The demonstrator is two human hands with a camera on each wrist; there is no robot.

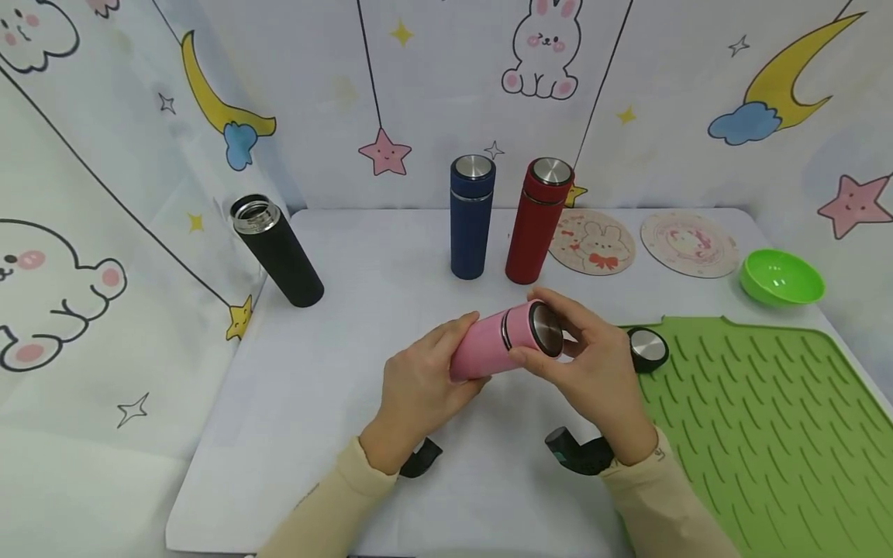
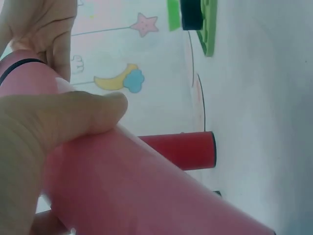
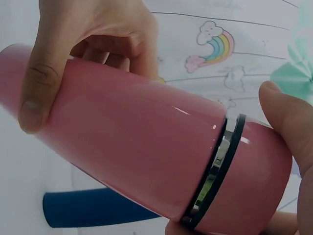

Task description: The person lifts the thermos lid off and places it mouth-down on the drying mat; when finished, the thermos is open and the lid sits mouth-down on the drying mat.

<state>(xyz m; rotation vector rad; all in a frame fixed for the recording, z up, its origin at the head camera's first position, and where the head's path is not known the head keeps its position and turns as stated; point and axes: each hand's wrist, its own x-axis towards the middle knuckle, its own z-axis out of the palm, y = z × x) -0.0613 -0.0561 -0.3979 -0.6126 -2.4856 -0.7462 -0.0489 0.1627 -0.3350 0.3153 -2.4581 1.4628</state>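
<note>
Held tilted above the white table is a pink thermos [image 1: 481, 346], its lid [image 1: 525, 327] toward the right. The left hand [image 1: 422, 376] grips its body, with the thumb laid along the side in the left wrist view. Around the lid curl the thumb and fingers of the right hand [image 1: 593, 364]. A silver ring [image 3: 213, 169] shows between lid and body in the right wrist view. Behind the hands stand a blue thermos [image 1: 470, 221] and a red thermos [image 1: 537, 225], both with lids on. A black thermos [image 1: 282, 256] stands at the left with its mouth uncovered.
A black lid with a silver top [image 1: 649, 349] lies at the corner of a green ridged mat [image 1: 767, 418] on the right. Two round patterned coasters [image 1: 593, 244] and a bright green bowl [image 1: 781, 279] sit at the back right. A printed cloth backdrop borders the table.
</note>
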